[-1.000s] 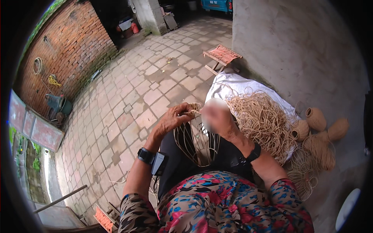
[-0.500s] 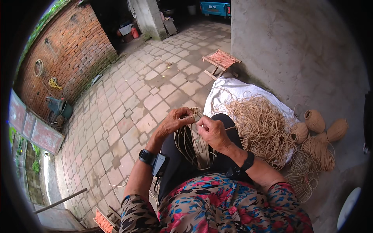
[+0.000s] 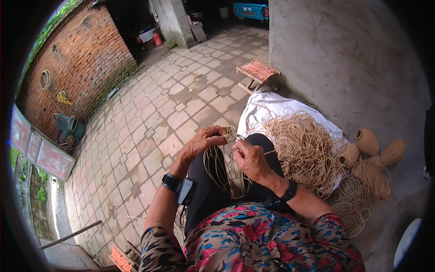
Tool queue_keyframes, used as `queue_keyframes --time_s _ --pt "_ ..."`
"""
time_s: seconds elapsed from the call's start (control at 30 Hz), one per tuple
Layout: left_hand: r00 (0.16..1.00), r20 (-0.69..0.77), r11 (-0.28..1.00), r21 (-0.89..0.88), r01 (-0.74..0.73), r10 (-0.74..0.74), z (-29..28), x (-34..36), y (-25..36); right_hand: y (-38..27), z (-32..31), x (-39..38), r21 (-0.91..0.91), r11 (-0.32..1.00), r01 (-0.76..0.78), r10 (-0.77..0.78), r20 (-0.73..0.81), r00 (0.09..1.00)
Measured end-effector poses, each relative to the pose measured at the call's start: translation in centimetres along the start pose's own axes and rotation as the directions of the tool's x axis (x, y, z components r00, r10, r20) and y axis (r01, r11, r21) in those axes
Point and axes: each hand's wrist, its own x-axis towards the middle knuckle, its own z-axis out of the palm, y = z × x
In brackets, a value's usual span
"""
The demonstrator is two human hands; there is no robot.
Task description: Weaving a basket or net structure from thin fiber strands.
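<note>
Setting: a yard paved with irregular slabs (image 3: pixel 149 122), a brick wall (image 3: pixel 74 59) on the left and a plain grey wall (image 3: pixel 344 54) on the right. On the brick wall we note a pale coil (image 3: pixel 45 79) and, lower, a yellow coil (image 3: pixel 63 97). The rear of a blue vehicle (image 3: pixel 251 11) shows at the top, and a low stool (image 3: pixel 258 69) with a reddish slatted seat stands close to the grey wall.

Work piece: an open frame (image 3: pixel 225 168) of thin tan strands, located between the person's knees, its small woven rim (image 3: pixel 230 130) facing away from the body. Left hand (image 3: pixel 206 141): thumb and fingers pinched together on the rim. Right hand (image 3: pixel 251 158): just beside the rim, fingers curled closed on a cord (image 3: pixel 271 152), a length of which shows past the hand toward the right; the exact contact is hidden by the knuckles. We observe a dark band on each wrist.

Materials, right side: a tangled heap of tan cord (image 3: pixel 308 149) lies on a white sheet (image 3: pixel 258 103), near the right knee. Beyond it, against the grey wall's foot, we record several rounded woven vessels (image 3: pixel 368 141), a looped bundle (image 3: pixel 372 177) and, nearer us, some open strand frames (image 3: pixel 352 206).
</note>
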Motion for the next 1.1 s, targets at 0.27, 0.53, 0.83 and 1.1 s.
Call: queue_keyframes --time_s 0.27,0.53,0.83,1.1 --pt "0.998 -0.02 0.991 -0.121 0.056 -0.059 0.4 -0.1 -0.1 0.6 -0.9 0.8 0.005 0.994 -0.112 0.112 0.045 0.993" --pt "0.974 -0.082 0.956 -0.223 0.19 -0.212 1.3 0.6 0.5 0.9 -0.7 1.3 -0.312 0.95 0.029 0.0 0.093 0.996" --pt "0.953 -0.253 0.985 -0.008 0.172 -0.169 2.5 1.0 0.5 3.5 -2.1 4.9 -0.31 0.945 0.109 -0.129 -0.043 0.991" --pt "0.959 -0.208 0.975 0.067 0.211 -0.193 1.5 0.7 0.2 3.9 -0.3 5.1 -0.183 0.98 0.081 -0.068 0.077 0.995"
